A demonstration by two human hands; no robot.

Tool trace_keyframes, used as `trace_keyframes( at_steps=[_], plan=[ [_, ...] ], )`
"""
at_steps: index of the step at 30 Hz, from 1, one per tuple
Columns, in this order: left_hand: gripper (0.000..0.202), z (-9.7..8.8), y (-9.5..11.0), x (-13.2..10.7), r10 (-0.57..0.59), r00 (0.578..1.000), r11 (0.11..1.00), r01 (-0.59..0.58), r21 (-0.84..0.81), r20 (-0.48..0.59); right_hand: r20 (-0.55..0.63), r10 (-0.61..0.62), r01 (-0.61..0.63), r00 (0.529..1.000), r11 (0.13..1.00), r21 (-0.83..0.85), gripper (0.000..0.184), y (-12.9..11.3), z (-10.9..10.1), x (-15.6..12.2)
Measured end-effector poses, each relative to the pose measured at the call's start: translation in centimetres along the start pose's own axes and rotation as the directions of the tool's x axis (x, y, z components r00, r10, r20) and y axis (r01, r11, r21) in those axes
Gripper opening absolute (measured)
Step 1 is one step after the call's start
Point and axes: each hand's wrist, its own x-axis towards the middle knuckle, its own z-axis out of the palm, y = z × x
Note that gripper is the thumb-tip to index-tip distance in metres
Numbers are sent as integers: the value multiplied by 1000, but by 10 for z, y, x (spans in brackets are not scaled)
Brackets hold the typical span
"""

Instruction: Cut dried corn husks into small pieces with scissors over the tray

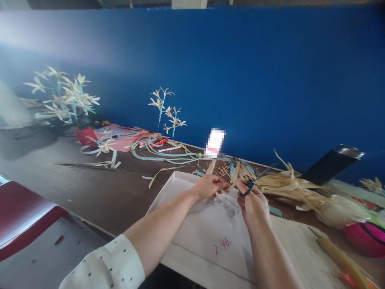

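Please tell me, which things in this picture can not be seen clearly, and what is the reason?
- Piece between the left hand and right hand: too small, covered by fingers, head view.
- Scissors: handles hidden inside the right hand's grip; whether the blades are apart cannot be told.
- Card by the blue wall: blurred out, unreadable.
- Pink ball: cut by the right edge.
- Dark object: unclear what it is.

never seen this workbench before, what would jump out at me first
The deep blue wall fills the background, with pale handmade flower sprays standing at the far left of the table. In the middle, the right hand holds black scissors close to the left hand, above a white box. Dried husks lie heaped to the right.
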Motion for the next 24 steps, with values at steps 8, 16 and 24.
trace_keyframes(
  at_steps=[8,16,24],
  plan=[
    [43,2,1,0,-50,999,993,48,-110,-17,20,26,-25,999,999,-38,39,3,-1,1],
    [25,3,-5,3,-44,999,994,41,-103,-24,61,11,-7,998,998,-64,40,6,1,-1],
    [25,0,-5,4,-29,994,995,19,-95,-101,33,12,-10,999,998,-69,36,6,0,0]
  ],
)
